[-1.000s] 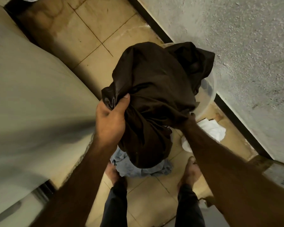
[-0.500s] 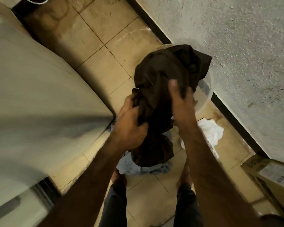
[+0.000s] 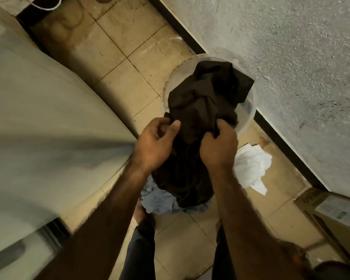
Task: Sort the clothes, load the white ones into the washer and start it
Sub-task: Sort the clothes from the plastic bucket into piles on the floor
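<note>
A dark brown garment (image 3: pixel 202 102) hangs bunched between both hands, above a clear plastic tub (image 3: pixel 249 118) that stands against the wall. My left hand (image 3: pixel 154 146) pinches its left edge. My right hand (image 3: pixel 218 148) grips a fold on its right side. A light blue garment (image 3: pixel 160 201) lies on the tiled floor below, partly hidden by the dark one. A white garment (image 3: pixel 251 166) lies crumpled on the floor to the right of the tub. The washer (image 3: pixel 38 118) is the large pale body at the left, blurred.
A rough grey wall (image 3: pixel 291 67) with a dark skirting runs along the right. A cardboard box (image 3: pixel 331 211) sits at the lower right. My bare feet and dark trouser legs (image 3: pixel 141 249) stand on the beige tiles. A white cable (image 3: pixel 45 6) lies at the top left.
The dark garment has gone from spread wide to gathered into a narrower bunch. Both hands have come closer together and lower in the frame, regripping its near part.
</note>
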Demonstrator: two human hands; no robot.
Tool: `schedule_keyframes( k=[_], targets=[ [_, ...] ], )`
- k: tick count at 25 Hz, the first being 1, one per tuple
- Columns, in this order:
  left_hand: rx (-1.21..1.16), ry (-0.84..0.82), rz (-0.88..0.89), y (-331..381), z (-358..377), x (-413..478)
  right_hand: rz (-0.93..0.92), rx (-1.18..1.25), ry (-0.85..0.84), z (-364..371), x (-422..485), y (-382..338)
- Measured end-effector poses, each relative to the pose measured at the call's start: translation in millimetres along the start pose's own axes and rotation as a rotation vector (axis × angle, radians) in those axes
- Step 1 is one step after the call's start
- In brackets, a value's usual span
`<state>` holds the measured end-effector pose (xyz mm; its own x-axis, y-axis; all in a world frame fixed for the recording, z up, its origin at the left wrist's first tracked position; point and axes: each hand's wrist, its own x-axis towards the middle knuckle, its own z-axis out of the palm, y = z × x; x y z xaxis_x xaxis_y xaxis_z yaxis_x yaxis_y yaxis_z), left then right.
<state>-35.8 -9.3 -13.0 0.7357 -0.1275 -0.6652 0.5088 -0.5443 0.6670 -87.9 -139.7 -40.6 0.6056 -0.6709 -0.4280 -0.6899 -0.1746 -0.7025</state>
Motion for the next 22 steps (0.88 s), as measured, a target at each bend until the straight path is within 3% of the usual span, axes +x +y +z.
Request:
schedule_keyframes(
  k=[5, 7, 9, 12, 16, 19, 22],
  targets=[
    [0.036, -0.145, -0.113, 18, 6, 18, 0.033, 0.35, -0.241, 10, -51, 1],
    [0.049, -0.075, -0.104, 18, 7, 19, 0.094, 0.443, -0.321, 9, -54, 4],
    [-0.036, -0.005, -0.038, 14, 7, 14, 0.164, 0.507, -0.271, 7, -48, 8],
    [-0.203, -0.039, 0.092, 5, 8, 0, 0.278, 0.459, -0.117, 9, -27, 8],
    [-0.231, -0.2, 0.114, -14, 15, -20, 0.34, 0.321, -0.165, 21, 9, 3],
    [-0.198, -0.187, 0.144, -26, 18, -29, 0.382, 0.218, -0.161, 24, 29, 12],
    [-0.298, -0.214, 0.07, -28, 13, -30, 0.42, 0.272, -0.149, 16, 27, 19]
  ],
)
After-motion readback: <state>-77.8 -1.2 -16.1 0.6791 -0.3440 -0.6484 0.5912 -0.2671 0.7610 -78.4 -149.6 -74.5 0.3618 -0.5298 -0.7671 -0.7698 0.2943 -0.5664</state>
